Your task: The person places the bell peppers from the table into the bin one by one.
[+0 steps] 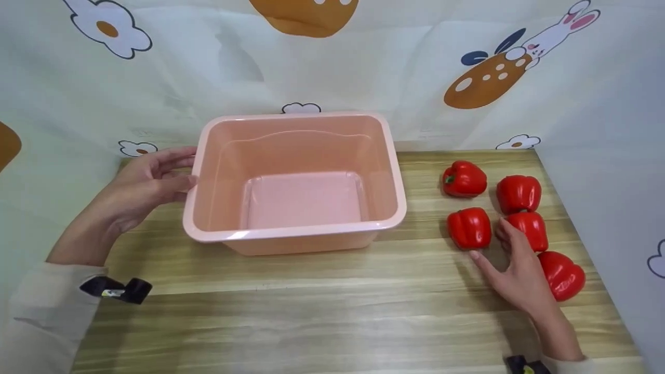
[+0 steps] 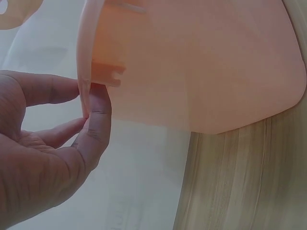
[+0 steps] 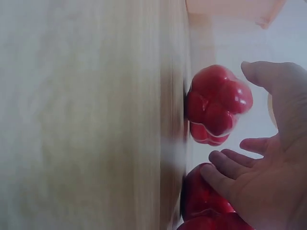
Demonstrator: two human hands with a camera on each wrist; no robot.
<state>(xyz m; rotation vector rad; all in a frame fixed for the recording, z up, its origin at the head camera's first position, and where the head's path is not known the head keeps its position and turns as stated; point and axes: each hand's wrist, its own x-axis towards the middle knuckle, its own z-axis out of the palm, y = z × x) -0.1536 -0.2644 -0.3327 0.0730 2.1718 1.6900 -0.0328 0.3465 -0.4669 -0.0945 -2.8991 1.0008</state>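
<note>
One wood-grain table (image 1: 311, 322); behind it hung one pale sheet (image 1: 374, 62), printed with white flowers (image 1: 117, 34) and a rabbit (image 1: 548, 40).

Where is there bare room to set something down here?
The wide stretch of table in front of the pink basin, and a strip between the basin and the red peppers. The basin's floor is bare too. Crowded: the right side, where five peppers cluster near the right hand.

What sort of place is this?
Probably a small staged work corner: a striped wood-grain tabletop, pale cartoon-printed sheeting close behind it, and a pink rectangular plastic tub on top.
</note>
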